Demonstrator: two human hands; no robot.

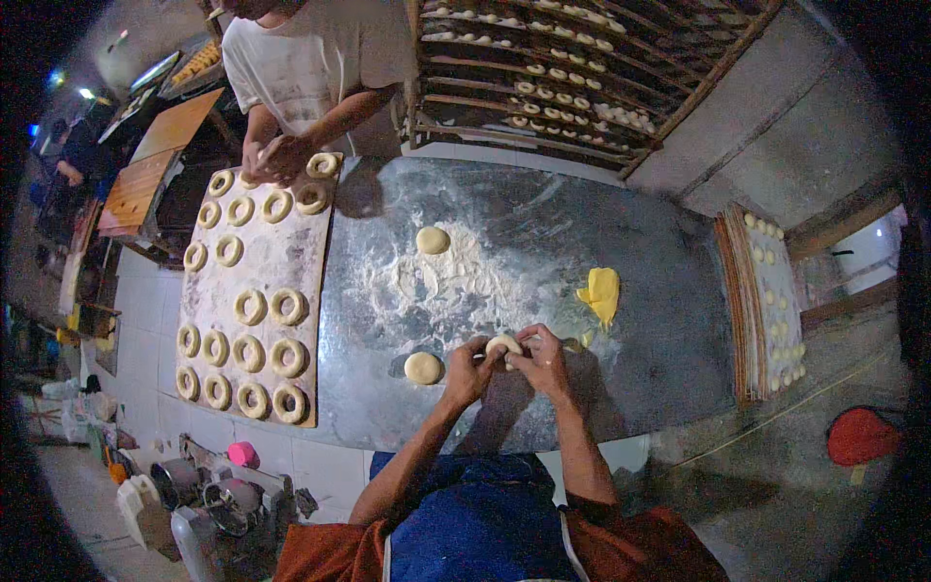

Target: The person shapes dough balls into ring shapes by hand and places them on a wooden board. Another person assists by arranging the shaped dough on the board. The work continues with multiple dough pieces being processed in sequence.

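Between my two hands, just above the near part of the metal table, is a small ring of pale dough (502,344). My left hand (469,368) grips its left side, and my right hand (540,359) grips its right side with the fingers curled in. Left of my left hand lies a round dough ball (423,369). Farther off, another dough ball (433,241) rests at the edge of a patch of white flour (465,276). A lump of yellow fat or butter (602,295) sits on the table beyond my right hand.
At left, a floured board (262,257) carries rows of dough rings; a co-worker's hands (276,160) are over its far end. A rack (543,82) with dough pieces stands behind the metal table (669,339). Stacked boards (761,301) with dough stand at right, a mixer (228,504) lower left.
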